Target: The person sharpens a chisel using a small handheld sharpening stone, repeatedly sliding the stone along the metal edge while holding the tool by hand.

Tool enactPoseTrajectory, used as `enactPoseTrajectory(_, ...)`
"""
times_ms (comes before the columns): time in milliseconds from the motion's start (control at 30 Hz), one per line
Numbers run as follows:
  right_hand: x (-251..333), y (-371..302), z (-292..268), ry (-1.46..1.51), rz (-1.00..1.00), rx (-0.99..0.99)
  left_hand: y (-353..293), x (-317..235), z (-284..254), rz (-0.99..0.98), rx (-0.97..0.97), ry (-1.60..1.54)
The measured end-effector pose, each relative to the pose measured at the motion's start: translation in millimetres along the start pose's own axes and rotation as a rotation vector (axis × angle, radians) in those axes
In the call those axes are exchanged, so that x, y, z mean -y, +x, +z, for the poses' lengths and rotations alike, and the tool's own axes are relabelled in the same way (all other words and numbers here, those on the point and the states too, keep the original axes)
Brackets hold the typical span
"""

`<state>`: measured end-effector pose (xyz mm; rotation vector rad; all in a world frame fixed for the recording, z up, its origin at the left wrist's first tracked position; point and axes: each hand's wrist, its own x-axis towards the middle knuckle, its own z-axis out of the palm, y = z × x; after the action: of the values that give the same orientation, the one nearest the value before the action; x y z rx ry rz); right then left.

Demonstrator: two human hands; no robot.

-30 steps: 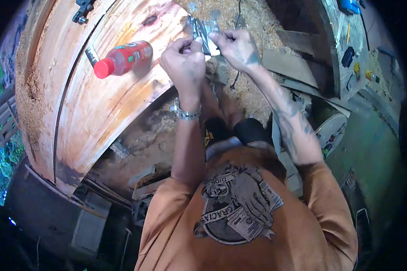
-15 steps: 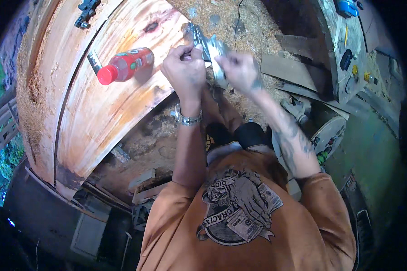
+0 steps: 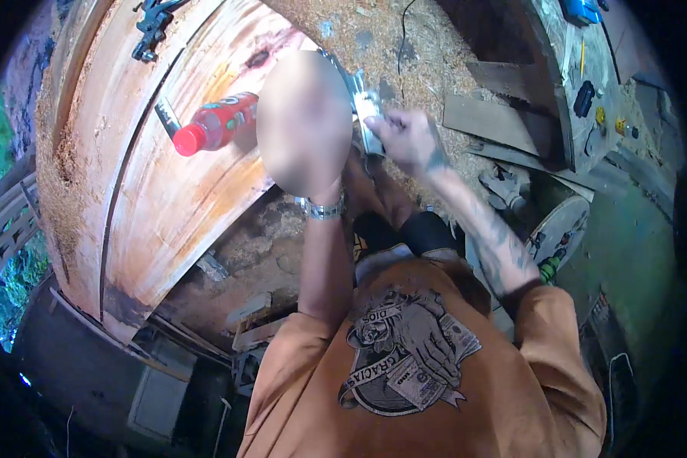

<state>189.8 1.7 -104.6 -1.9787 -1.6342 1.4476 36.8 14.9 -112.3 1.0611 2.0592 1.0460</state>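
Note:
My right hand [image 3: 411, 141] is closed, thumb and fingers pressed on a flat, shiny pale strip [image 3: 370, 133] that points down past the edge of the wooden slab. What kind of thing the strip is, I cannot make out. A blurred patch covers my left hand [image 3: 305, 122], so its fingers are hidden; a wristwatch [image 3: 322, 208] shows just below. Between the hands, part of a dark metal piece [image 3: 345, 72] shows beside the patch. To the left, a red-capped plastic bottle [image 3: 217, 126] with a red label lies on the slab [image 3: 183, 198].
A black metal tool [image 3: 153, 29] and a small dark-and-silver flat piece [image 3: 166, 114] lie on the slab. Wood shavings cover the ground [image 3: 443, 46]. At right, a bench [image 3: 599, 69] bears a pencil [image 3: 585, 58] and a black object [image 3: 585, 99]. Boards [image 3: 488, 122] lean below it.
My right hand has moved slightly down with the pale strip and is less smeared. My left hand, earlier seen closed beside the dark metal piece, is now blurred over.

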Motion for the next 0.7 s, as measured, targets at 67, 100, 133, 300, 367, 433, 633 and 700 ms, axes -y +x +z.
enactPoseTrajectory(67, 1.3, 4.9, 6.2, 0.098, -0.202, -0.183, -2.4, -4.9, -1.5, -0.067, 0.069, 0.057)
enactPoseTrajectory(100, 2.6, 22.4, 2.2, 0.084, -0.103, -0.147, -1.3, -8.6, -0.4, -0.043, 0.047, 0.036)
enactPoseTrajectory(133, 19.9, 39.5, -6.5, 0.071, 0.002, -0.103, -4.0, -6.8, -2.7, -0.046, 0.049, 0.043)
enactPoseTrajectory(300, -8.4, -0.4, 2.9, 0.062, -0.064, -0.040, -1.7, 0.5, 1.5, 0.030, 0.027, 0.057)
enactPoseTrajectory(367, 3.1, 16.6, -2.5, 0.105, -0.068, -0.058, -2.5, -3.2, 1.0, 0.015, 0.042, 0.057)
enactPoseTrajectory(433, 15.9, 53.8, -10.2, 0.101, -0.038, -0.012, -0.4, -8.0, -1.7, -0.007, 0.054, 0.043)
enactPoseTrajectory(633, -12.6, 7.1, 2.6, 0.150, -0.102, -0.034, -1.2, 1.4, 0.5, 0.010, 0.057, 0.038)
enactPoseTrajectory(700, 7.0, 35.0, -7.8, 0.105, -0.048, -0.013, -1.5, 1.1, 2.3, 0.023, 0.063, 0.027)
